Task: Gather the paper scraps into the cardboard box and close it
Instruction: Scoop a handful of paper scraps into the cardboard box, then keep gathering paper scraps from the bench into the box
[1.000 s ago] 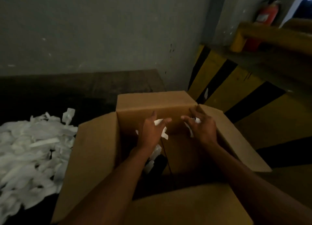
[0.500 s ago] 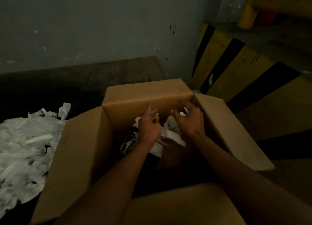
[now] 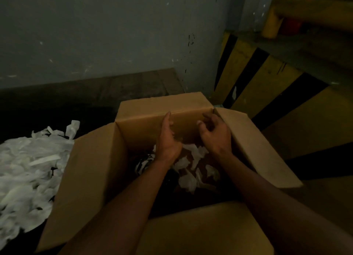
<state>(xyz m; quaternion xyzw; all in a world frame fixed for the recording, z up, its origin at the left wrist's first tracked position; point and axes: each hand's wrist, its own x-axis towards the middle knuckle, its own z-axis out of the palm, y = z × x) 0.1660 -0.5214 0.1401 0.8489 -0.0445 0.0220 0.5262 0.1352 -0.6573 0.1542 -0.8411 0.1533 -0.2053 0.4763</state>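
Dim floor by a grey wall; both hands, left point(image 3: 169, 140) and right point(image 3: 214, 135), hang open and empty over the unlabelled cardboard box point(image 3: 91, 178).

Head view, close, steeply down into open cardboard box point(image 3: 91, 178)

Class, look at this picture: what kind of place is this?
Probably an industrial or warehouse corner: a yellow-and-black striped barrier, bare painted wall and a cardboard box on the floor.

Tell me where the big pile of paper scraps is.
The pile of paper scraps lies on the dark floor, left of the open cardboard box.
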